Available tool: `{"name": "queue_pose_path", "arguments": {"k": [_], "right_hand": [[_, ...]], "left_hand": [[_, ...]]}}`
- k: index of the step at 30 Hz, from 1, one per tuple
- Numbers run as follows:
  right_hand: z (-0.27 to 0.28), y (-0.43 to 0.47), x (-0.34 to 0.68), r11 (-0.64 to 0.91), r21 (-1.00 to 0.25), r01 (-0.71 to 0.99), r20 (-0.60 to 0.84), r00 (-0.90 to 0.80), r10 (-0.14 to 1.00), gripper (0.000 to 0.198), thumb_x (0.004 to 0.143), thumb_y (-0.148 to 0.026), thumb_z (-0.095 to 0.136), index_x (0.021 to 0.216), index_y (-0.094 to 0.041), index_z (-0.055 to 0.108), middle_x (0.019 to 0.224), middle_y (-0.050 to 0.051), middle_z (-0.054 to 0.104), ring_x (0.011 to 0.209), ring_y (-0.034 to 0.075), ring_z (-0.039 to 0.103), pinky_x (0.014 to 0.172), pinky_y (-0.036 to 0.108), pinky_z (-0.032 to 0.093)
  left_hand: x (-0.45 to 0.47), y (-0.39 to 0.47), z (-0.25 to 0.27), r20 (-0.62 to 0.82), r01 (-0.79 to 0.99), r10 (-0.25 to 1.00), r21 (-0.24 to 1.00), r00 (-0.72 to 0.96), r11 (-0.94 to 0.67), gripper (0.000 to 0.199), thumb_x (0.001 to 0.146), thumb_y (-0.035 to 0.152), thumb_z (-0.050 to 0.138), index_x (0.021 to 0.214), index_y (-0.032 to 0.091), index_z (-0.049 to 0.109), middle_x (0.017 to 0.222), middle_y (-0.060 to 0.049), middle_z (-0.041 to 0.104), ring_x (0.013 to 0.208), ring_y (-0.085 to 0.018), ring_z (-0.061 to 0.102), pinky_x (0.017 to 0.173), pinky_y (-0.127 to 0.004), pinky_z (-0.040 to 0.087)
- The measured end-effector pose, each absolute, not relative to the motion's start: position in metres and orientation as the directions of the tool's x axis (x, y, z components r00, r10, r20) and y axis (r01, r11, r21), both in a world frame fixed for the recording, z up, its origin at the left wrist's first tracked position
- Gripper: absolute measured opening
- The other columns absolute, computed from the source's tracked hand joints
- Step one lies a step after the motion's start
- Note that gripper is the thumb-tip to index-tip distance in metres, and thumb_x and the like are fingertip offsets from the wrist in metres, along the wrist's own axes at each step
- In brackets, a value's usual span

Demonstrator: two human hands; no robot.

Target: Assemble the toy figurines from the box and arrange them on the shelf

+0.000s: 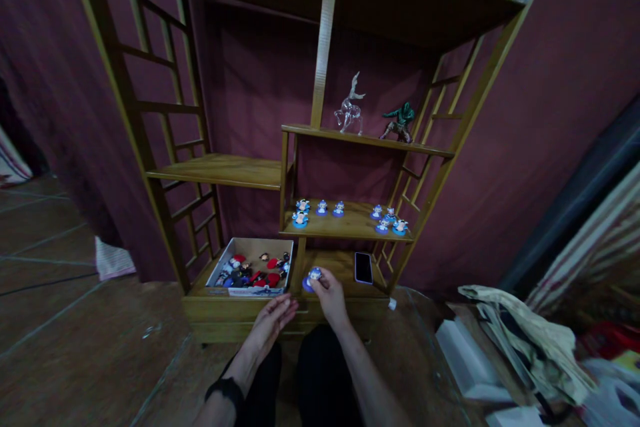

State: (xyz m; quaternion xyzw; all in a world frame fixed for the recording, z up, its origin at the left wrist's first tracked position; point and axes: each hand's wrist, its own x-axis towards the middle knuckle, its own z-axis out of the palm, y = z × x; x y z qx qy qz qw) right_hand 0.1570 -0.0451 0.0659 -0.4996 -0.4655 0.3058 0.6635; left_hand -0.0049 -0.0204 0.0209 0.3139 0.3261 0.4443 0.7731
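Observation:
My right hand (330, 295) grips a small figurine (313, 275) with a white and blue body on a round purple base, just above the bottom shelf. Beside it to the left, my left hand (274, 320) is held half curled with its fingers apart and nothing in it. Past those fingers sits an open cardboard box (216, 275) filled with figurines, several on red bases. On the low shelf above, several similar small figurines (339, 209) stand in two groups, one at the left and one at the right.
A phone (363, 268) lies on the bottom shelf at the right. Higher up stand a clear centaur-like figure (349, 110) and a dark green figure (399, 123). White boxes (470, 360) and a pale cloth bag (530, 330) lie on the floor at the right.

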Motion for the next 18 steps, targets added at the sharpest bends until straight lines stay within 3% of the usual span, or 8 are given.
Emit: {"name": "queue_pose_path", "arguments": {"k": [7, 18], "right_hand": [[0.163, 0.004, 0.212, 0.475, -0.846, 0.242, 0.533, 0.406, 0.742, 0.041, 0.07, -0.029, 0.06, 0.11, -0.018, 0.057, 0.094, 0.005, 0.066, 0.08, 0.016, 0.061, 0.076, 0.03, 0.05], [0.182, 0.073, 0.235, 0.336, -0.743, 0.579, 0.576, 0.299, 0.761, 0.036, 0.071, -0.027, 0.059, 0.106, -0.021, 0.06, 0.085, 0.003, 0.067, 0.075, 0.016, 0.062, 0.073, 0.03, 0.048]], "left_hand": [[-0.006, -0.019, 0.02, -0.237, -0.483, 0.879, 0.761, 0.414, 0.432, 0.029, 0.067, 0.008, 0.067, 0.096, 0.013, 0.062, 0.093, -0.012, 0.068, 0.092, -0.022, 0.063, 0.084, -0.032, 0.049], [-0.011, -0.018, 0.022, -0.246, -0.478, 0.877, 0.761, 0.412, 0.438, 0.028, 0.067, 0.01, 0.068, 0.094, 0.014, 0.063, 0.089, -0.012, 0.069, 0.089, -0.022, 0.064, 0.085, -0.034, 0.048]]}}
